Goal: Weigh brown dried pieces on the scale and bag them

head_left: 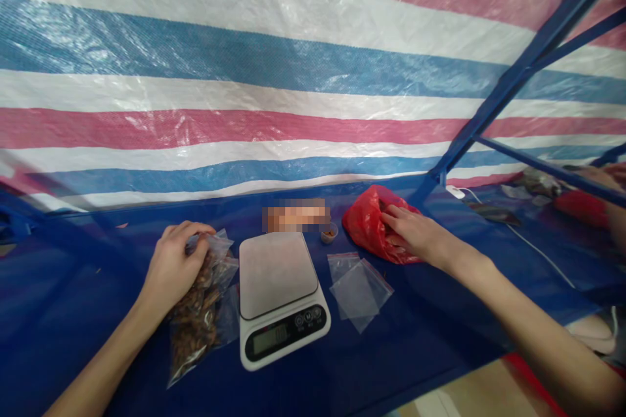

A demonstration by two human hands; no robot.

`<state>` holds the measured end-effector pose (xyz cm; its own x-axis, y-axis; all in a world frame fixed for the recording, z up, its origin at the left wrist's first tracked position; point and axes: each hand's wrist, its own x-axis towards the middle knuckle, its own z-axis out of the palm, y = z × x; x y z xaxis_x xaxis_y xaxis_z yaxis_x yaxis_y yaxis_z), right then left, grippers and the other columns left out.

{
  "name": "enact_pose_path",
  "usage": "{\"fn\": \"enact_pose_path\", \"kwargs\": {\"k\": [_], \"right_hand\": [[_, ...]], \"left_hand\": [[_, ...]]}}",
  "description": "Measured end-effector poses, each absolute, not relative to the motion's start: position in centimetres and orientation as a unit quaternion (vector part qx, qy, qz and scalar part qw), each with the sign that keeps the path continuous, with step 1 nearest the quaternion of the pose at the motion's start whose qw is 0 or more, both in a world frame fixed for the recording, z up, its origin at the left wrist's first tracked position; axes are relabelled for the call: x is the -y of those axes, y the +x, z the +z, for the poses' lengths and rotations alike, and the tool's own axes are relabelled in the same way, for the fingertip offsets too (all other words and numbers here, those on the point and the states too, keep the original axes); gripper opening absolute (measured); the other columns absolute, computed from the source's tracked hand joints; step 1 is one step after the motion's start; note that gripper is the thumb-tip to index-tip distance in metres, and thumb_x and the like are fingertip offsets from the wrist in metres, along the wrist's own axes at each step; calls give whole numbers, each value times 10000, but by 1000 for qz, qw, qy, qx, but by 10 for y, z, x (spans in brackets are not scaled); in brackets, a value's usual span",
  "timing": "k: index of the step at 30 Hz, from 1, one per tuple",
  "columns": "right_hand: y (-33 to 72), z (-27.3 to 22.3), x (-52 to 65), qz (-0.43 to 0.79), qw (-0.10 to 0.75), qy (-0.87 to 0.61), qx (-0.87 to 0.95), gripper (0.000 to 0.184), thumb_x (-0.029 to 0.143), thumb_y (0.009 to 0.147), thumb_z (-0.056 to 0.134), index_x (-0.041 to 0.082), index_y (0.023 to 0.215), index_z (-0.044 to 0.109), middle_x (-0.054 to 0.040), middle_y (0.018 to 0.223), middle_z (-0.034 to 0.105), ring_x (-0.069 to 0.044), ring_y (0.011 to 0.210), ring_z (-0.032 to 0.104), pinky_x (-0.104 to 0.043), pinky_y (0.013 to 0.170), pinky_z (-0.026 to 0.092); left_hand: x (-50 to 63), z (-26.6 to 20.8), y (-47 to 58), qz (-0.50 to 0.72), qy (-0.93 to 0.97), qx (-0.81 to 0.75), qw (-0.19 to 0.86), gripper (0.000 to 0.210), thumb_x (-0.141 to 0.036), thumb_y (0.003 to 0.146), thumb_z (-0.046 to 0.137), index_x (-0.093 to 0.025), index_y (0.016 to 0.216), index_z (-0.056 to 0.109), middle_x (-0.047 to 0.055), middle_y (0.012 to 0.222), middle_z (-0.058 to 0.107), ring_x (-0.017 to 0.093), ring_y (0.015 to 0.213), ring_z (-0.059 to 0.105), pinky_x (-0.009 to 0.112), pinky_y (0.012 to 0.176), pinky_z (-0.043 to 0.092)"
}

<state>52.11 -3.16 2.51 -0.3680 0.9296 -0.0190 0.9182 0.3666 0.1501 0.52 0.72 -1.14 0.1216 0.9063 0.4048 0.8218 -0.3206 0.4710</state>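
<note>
My left hand point(178, 260) is closed, its thumb and fingers bent round the top of a clear zip bag point(195, 326) filled with brown dried pieces. Other clear zip bags lie partly under it. On the right, my right hand point(405, 231) reaches into the mouth of a red plastic bag point(366, 225). Its fingers are curled, and the bag hides the tips and whatever they grip. Between the hands stands a white kitchen scale point(278, 273) with a bare platform and a lit display.
Flat zip bags point(362, 290) lie right of the scale. Behind it sits a small clear cup point(329, 232) with brown bits, beside a pixelated patch. Blue metal bars point(503, 91) cross the right side. Beyond them are a white cable point(542, 257) and another person's hand point(606, 179).
</note>
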Motion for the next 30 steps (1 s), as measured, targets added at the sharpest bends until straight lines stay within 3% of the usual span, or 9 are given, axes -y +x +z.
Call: {"fn": "enact_pose_path", "kwargs": {"k": [3,8,12,15,19,22,25,30], "right_hand": [[529,24,35,65,47,561,-824,449,186,949,648,132,1394,652,-248,1376,662,-372,1203,709,-487,986,589],[530,21,39,52,73,546,-833,356,145,929,629,115,1278,690,-228,1245,713,-319,1009,771,-406,855,624],[529,16,35,70,69,539,-836,491,-15,880,517,104,1337,652,-244,1344,677,-283,1064,770,-339,855,611],[526,19,31,63,37,516,-853,476,-20,915,477,119,1342,636,-230,1387,656,-267,1120,749,-327,878,591],[520,31,28,34,4,501,-865,273,41,986,478,161,1095,698,-142,1127,739,-230,963,748,-305,810,556],[518,43,27,31,-11,499,-866,245,73,1005,481,183,974,697,-99,984,724,-208,846,718,-291,747,528],[512,61,29,53,-68,505,-858,268,120,1028,455,188,1021,714,-117,1014,723,-238,918,713,-326,818,546],[474,86,33,91,-241,527,-810,333,232,1074,413,187,1114,740,-146,1119,727,-276,1048,689,-400,981,551]], "left_hand": [[-8,-12,5,323,744,-581,67,267,-366,902,493,-244,934,728,56,989,753,301,1007,609,446,977,455],[-9,-13,4,317,746,-581,66,257,-350,898,494,-246,943,725,60,1007,753,305,1008,609,458,972,454],[-8,-14,4,309,749,-583,65,263,-358,906,487,-253,949,724,62,1010,752,314,1011,613,472,967,455],[-8,-14,4,305,749,-585,65,263,-366,910,486,-256,946,723,63,1010,754,317,1020,614,476,973,458],[-8,-14,4,302,750,-585,60,268,-366,908,485,-255,948,726,65,1015,760,319,1021,620,473,973,462],[-9,-13,4,299,751,-586,56,274,-363,914,478,-255,951,727,63,1021,763,317,1011,625,468,967,463],[-9,-13,4,293,754,-586,55,278,-359,918,472,-252,947,727,63,1018,762,315,1000,623,465,958,465],[-9,-15,3,300,755,-581,56,280,-367,915,475,-251,952,727,67,1017,763,318,1005,616,472,957,462]]}}
